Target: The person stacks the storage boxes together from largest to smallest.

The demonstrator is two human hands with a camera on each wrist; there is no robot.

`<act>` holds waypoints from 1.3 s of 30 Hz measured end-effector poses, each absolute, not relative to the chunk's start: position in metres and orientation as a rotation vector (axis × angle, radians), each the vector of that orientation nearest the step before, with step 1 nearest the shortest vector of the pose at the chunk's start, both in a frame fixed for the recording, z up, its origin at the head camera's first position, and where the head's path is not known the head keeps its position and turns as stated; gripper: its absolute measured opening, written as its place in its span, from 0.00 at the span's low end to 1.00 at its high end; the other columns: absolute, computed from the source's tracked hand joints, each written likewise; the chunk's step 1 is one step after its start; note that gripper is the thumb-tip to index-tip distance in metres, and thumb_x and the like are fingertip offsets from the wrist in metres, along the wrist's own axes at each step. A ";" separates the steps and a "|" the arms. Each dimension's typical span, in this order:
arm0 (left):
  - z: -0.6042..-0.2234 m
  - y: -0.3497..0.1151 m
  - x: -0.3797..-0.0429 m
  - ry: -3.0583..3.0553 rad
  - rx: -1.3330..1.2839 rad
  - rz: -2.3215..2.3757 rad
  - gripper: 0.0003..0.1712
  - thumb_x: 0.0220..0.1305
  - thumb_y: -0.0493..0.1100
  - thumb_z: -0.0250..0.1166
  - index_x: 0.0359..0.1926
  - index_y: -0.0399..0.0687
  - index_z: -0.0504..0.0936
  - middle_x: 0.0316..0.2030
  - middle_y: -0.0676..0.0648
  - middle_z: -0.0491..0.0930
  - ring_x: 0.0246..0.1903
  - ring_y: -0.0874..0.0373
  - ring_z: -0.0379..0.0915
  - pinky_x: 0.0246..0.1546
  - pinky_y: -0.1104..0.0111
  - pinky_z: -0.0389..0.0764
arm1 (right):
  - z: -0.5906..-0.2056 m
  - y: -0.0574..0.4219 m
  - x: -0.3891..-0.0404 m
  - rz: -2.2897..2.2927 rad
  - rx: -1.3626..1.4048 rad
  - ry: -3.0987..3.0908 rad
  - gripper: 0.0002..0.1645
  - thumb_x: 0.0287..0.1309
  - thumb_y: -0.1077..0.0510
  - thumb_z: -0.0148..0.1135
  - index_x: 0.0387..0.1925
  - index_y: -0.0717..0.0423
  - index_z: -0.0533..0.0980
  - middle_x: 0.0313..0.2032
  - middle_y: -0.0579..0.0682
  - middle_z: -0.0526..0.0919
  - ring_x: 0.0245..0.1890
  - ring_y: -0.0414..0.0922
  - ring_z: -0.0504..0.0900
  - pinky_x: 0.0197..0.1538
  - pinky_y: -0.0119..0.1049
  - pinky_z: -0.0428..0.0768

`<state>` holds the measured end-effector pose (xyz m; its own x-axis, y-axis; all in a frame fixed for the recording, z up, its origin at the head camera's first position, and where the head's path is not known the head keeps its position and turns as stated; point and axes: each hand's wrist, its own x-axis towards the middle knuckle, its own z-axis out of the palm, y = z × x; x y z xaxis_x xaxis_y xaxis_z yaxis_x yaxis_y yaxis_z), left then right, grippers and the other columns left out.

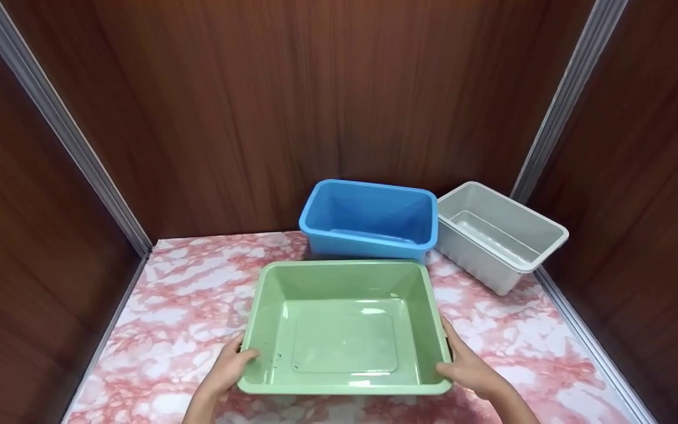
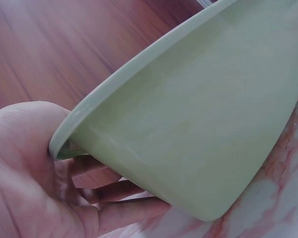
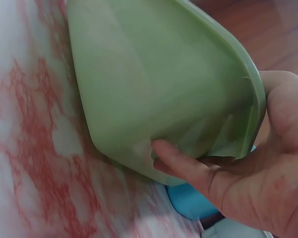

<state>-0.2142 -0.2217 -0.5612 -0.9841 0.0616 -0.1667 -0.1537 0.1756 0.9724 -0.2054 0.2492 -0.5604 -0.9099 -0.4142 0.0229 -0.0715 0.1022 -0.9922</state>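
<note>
– What's hard to see, approx.?
– In head view, most fingers of L hand (image 1: 228,368) & R hand (image 1: 473,368), plus blue tub's (image 1: 374,212) lower front, behind green rectangular tub (image 1: 345,341). Can't tell if its base meets marbled tabletop (image 1: 198,277).
– Grip?
– Both clamp it betw. them, thumbs over rim, fingers outside.
– Contents?
– Dark specks (image 1: 279,357) (unclear what), L side. Grey tub (image 1: 474,262) sits R of blue.
</note>
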 end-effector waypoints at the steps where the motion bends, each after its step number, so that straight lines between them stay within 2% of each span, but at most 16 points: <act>1: -0.561 -0.220 -0.214 2.272 -0.088 1.917 0.31 0.64 0.35 0.56 0.67 0.29 0.63 0.51 0.30 0.74 0.43 0.43 0.76 0.39 0.55 0.81 | -0.560 0.251 -0.205 -1.892 -0.485 2.112 0.67 0.41 0.76 0.56 0.76 0.49 0.29 0.71 0.69 0.42 0.59 0.66 0.61 0.53 0.48 0.74; 7: -0.564 -0.207 -0.218 2.232 -0.121 1.921 0.34 0.64 0.36 0.57 0.69 0.29 0.59 0.56 0.28 0.71 0.48 0.43 0.75 0.43 0.56 0.80 | -0.559 0.264 -0.199 -1.919 -0.446 2.115 0.66 0.41 0.76 0.55 0.76 0.52 0.31 0.66 0.75 0.53 0.56 0.65 0.66 0.50 0.48 0.75; 15: -0.569 -0.198 -0.214 2.179 -0.113 1.924 0.35 0.65 0.36 0.55 0.70 0.28 0.56 0.58 0.27 0.69 0.50 0.41 0.74 0.44 0.55 0.80 | -0.563 0.273 -0.193 -1.893 -0.371 2.159 0.66 0.41 0.75 0.56 0.77 0.49 0.33 0.68 0.72 0.52 0.56 0.64 0.66 0.50 0.47 0.75; 21: -0.571 -0.192 -0.213 2.184 -0.084 1.953 0.36 0.64 0.35 0.55 0.71 0.29 0.56 0.58 0.27 0.68 0.49 0.41 0.74 0.44 0.56 0.80 | -0.568 0.276 -0.194 -1.915 -0.365 2.190 0.66 0.38 0.75 0.56 0.77 0.52 0.35 0.67 0.72 0.54 0.57 0.65 0.65 0.51 0.47 0.74; 28: -0.572 -0.185 -0.215 2.199 -0.005 1.962 0.34 0.65 0.35 0.55 0.69 0.27 0.57 0.57 0.26 0.69 0.50 0.39 0.74 0.44 0.55 0.79 | -0.565 0.286 -0.196 -1.916 -0.354 2.164 0.65 0.40 0.76 0.57 0.77 0.52 0.35 0.68 0.73 0.51 0.58 0.64 0.64 0.52 0.47 0.74; 39: -0.577 -0.185 -0.216 2.257 0.009 1.972 0.34 0.64 0.34 0.56 0.69 0.26 0.58 0.55 0.25 0.70 0.47 0.39 0.74 0.43 0.56 0.80 | -0.573 0.285 -0.203 -1.945 -0.391 2.144 0.65 0.40 0.76 0.55 0.77 0.52 0.35 0.66 0.73 0.55 0.58 0.66 0.65 0.51 0.48 0.75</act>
<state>-0.2155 -0.1855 -0.5771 -0.9896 0.0991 -0.1046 -0.0904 0.1389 0.9862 -0.2030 0.2845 -0.5733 -0.9404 -0.3398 0.0159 -0.0487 0.0884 -0.9949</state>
